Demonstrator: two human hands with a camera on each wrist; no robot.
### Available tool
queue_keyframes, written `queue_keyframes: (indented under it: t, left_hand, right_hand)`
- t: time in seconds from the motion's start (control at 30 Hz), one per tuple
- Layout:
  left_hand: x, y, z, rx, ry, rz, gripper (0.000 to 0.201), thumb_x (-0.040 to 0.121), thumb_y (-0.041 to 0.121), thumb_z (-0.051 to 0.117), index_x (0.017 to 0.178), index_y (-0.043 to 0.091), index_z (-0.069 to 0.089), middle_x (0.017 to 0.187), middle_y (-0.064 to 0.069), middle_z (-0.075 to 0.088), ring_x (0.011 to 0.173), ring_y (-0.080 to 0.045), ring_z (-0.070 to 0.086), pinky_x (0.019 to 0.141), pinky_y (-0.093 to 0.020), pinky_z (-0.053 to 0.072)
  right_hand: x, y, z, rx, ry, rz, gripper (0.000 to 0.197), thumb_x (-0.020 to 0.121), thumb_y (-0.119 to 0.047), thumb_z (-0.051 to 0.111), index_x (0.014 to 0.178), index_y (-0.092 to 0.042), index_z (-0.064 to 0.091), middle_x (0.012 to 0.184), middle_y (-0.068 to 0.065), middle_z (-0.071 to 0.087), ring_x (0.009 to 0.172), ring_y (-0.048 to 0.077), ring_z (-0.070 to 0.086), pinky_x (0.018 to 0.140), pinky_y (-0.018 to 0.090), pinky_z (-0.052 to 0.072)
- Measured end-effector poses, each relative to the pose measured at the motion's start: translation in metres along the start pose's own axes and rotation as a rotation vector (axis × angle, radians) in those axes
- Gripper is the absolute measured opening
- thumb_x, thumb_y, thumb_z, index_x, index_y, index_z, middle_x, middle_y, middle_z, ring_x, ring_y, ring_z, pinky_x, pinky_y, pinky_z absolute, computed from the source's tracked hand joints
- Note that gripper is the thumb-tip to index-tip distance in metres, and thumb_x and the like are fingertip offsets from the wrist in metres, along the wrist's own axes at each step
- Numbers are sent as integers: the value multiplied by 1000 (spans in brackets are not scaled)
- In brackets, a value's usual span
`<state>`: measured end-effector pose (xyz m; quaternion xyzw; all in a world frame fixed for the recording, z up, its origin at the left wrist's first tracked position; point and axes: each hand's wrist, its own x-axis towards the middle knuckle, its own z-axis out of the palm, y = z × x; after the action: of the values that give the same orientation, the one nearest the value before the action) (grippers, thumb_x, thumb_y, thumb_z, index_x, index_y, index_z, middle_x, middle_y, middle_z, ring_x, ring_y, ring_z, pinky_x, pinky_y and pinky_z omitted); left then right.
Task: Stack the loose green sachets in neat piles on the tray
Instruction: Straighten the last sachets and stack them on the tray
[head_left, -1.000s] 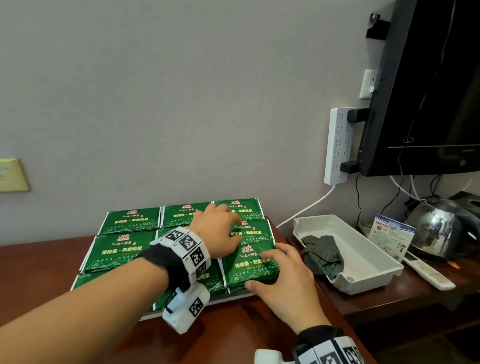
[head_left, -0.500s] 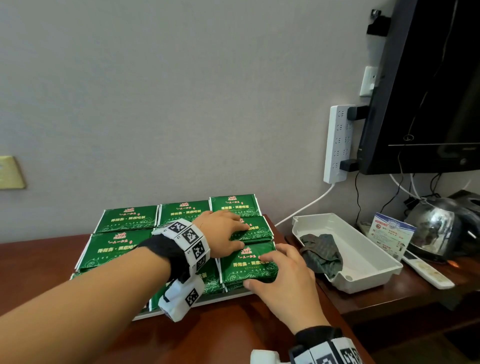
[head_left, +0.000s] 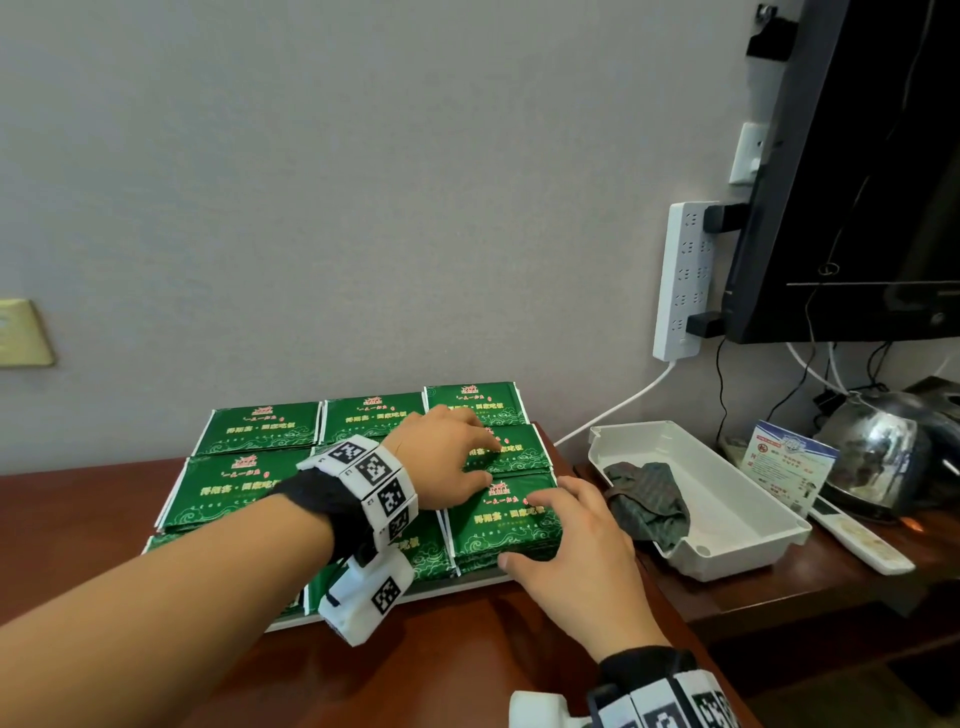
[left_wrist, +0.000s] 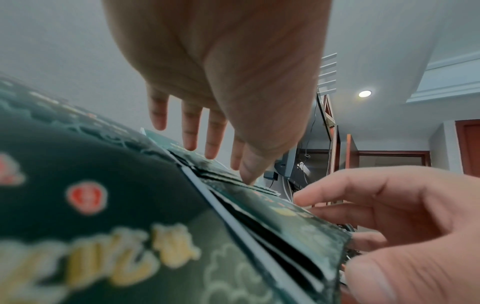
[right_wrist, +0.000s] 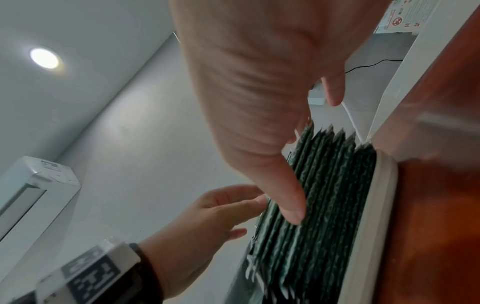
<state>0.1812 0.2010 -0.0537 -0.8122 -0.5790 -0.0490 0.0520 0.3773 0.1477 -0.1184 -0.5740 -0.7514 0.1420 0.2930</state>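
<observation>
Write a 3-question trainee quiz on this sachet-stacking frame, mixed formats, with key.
1. True or false: the right hand lies on the front right pile of green sachets, thumb against its near edge.
2. Multiple choice: the left hand rests on A) the white bin, B) the sachet pile just behind the right hand's pile, C) the kettle.
3. Fill in: the white bin holds a crumpled ____.

Key: 1 true; 2 B; 3 cloth.
</observation>
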Motion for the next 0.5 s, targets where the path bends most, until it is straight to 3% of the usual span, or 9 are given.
queue_keyframes:
  t: [0.27, 0.4, 0.5]
  left_hand:
    - [-18, 2, -11, -75, 111, -45, 32, 95, 43, 55, 125, 35, 62, 126, 7, 55, 122, -17, 48, 103, -42, 41]
    - [-43, -2, -24, -147, 191, -93, 25, 93, 36, 55, 113, 30, 69, 111, 8, 65, 108, -15, 57, 95, -39, 48]
    - [-76, -5, -37, -210, 191, -165, 21, 93, 34, 55, 108, 30, 70, 93, 11, 70, 86, -10, 63, 80, -32, 54]
  right_hand:
    - [-2, -2, 1, -60, 36, -33, 67, 69, -68, 73, 128, -45, 50, 138, -23, 35, 135, 7, 31, 110, 39, 29]
    - [-7, -11, -2, 8, 158, -120, 49, 76, -65, 68, 117, -43, 57, 121, -25, 44, 121, 5, 41, 98, 36, 31]
    - [-14, -23, -3, 153, 258, -191, 34, 79, -58, 65, 107, -40, 62, 108, -24, 53, 108, 6, 53, 96, 40, 42]
